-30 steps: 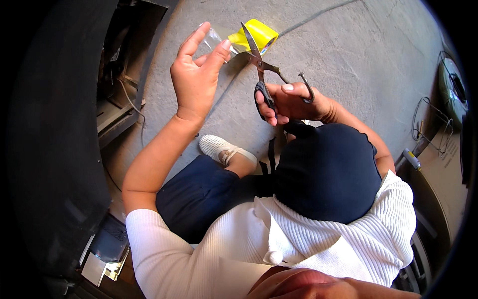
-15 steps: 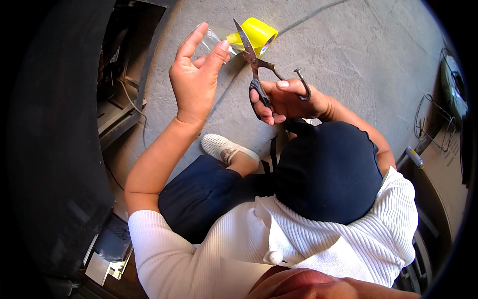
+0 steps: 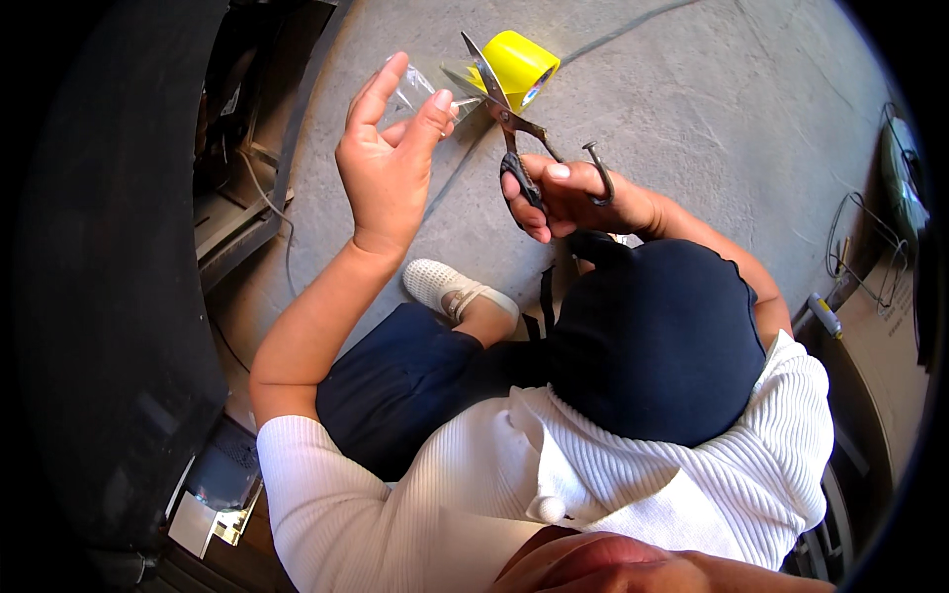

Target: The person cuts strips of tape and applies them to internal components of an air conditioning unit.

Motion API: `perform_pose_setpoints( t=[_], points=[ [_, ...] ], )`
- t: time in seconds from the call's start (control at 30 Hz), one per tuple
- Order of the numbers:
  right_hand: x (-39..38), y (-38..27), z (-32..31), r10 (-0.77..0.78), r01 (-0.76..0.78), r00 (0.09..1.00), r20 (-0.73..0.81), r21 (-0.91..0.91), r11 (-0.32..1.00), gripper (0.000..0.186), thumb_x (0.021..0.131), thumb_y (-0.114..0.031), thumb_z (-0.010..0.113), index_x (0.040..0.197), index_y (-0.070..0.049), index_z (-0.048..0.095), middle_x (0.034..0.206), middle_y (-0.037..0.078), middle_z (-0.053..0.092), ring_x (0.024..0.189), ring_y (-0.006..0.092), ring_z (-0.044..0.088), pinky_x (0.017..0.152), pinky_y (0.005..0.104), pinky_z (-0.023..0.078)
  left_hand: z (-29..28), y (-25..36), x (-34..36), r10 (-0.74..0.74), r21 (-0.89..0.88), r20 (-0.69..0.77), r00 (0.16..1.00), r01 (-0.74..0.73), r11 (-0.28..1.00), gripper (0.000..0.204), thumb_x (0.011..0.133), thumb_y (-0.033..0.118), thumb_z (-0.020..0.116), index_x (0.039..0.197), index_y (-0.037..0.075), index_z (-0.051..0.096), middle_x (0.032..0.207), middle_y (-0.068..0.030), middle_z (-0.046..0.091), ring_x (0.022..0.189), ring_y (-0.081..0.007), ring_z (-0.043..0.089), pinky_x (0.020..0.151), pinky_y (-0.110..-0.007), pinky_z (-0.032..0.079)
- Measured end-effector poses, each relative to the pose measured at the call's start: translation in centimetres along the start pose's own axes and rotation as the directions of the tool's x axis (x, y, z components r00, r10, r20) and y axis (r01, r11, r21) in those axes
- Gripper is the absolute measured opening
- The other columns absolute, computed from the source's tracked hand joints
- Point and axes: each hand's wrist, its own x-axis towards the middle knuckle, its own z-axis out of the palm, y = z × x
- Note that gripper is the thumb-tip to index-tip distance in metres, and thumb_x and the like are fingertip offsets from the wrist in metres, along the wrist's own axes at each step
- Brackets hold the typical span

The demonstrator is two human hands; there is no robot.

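My left hand (image 3: pixel 388 183) is raised with a strip of clear film (image 3: pixel 413 92) caught at its thumb and fingers. Part of that film lies behind the fingertips, so its exact grip is hard to see. In my right hand (image 3: pixel 578 193) is a pair of worn scissors (image 3: pixel 507 117), one handle black, the other a bare curved metal loop. The blades stand apart, pointing up and left, beside the film's right end. Just behind them is a yellow tape roll (image 3: pixel 514 64), partly covered by a blade.
Grey concrete floor (image 3: pixel 692 128) stretches ahead, with a cable (image 3: pixel 613 35) across it. A dark metal cabinet (image 3: pixel 119 277) stands left. Cardboard (image 3: pixel 890 346), thin wires (image 3: pixel 875 247) and a small grey tube (image 3: pixel 824 316) lie right. A dark rounded bundle (image 3: pixel 657 341) rests against my chest.
The scissors' blades look wider apart, with the second blade now showing near the film. The tape roll appears slightly farther right, and both hands have shifted only a little.
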Motion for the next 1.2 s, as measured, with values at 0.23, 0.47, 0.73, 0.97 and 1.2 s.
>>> perform_pose_setpoints(
  t=[0.23,0.47,0.73,0.97,1.2],
  points=[
    [-0.1,-0.2,0.4,0.000,0.000,1.000,0.006,-0.014,1.000,0.043,0.092,-0.054,0.048,0.109,-0.015,0.055,0.082,-0.002,0.054,0.077,0.0077,0.050,0.060,0.0214,0.029,-0.5,-0.1,-0.3,0.020,-0.008,-0.016,1.000,-0.020,1.000,0.054,0.089,0.006,0.068,0.135,-0.005,0.043,0.122,-0.0130,0.054,0.085,-0.0133,0.064,0.076,-0.027,0.056],
    [0.4,-0.4,0.6,0.030,-0.030,0.999,-0.010,0.016,0.999,0.042,0.092,-0.055,0.049,0.103,-0.015,0.056,0.077,-0.003,0.052,0.072,0.0072,0.048,0.060,0.0216,0.028,-0.6,0.0,-0.4,0.011,-0.039,-0.018,1.000,-0.012,0.999,0.058,0.088,0.005,0.068,0.138,-0.005,0.040,0.138,-0.0151,0.043,0.087,-0.0147,0.064,0.076,-0.028,0.057],
    [0.6,-1.1,1.3,0.011,-0.013,0.998,-0.062,-0.042,0.999,0.044,0.095,-0.055,0.047,0.088,-0.012,0.052,0.070,-0.004,0.045,0.064,0.0071,0.042,0.059,0.0228,0.032,-1.1,-0.5,-0.4,0.030,-0.004,-0.022,0.999,-0.031,1.000,0.061,0.088,0.005,0.068,0.139,-0.007,0.038,0.139,-0.0158,0.041,0.089,-0.0155,0.064,0.077,-0.028,0.058],
    [0.4,-1.1,1.4,0.015,-0.031,0.993,-0.116,-0.135,0.990,0.044,0.095,-0.052,0.051,0.079,-0.012,0.047,0.063,-0.004,0.042,0.058,0.0075,0.040,0.055,0.0218,0.033,-1.2,-0.6,-0.4,0.022,-0.004,-0.028,0.999,-0.022,1.000,0.061,0.089,0.006,0.068,0.140,-0.007,0.037,0.139,-0.0152,0.041,0.091,-0.0172,0.065,0.077,-0.028,0.058],
    [0.2,-0.8,1.0,-0.010,-0.031,0.991,-0.135,-0.297,0.954,0.043,0.095,-0.053,0.050,0.080,-0.012,0.048,0.064,-0.003,0.044,0.059,0.0075,0.042,0.056,0.0223,0.033,-1.5,-1.3,-0.5,0.006,-0.024,-0.026,1.000,-0.006,1.000,0.063,0.088,0.005,0.068,0.140,-0.008,0.036,0.138,-0.0158,0.044,0.090,-0.0160,0.066,0.074,-0.025,0.057]
  ],
)
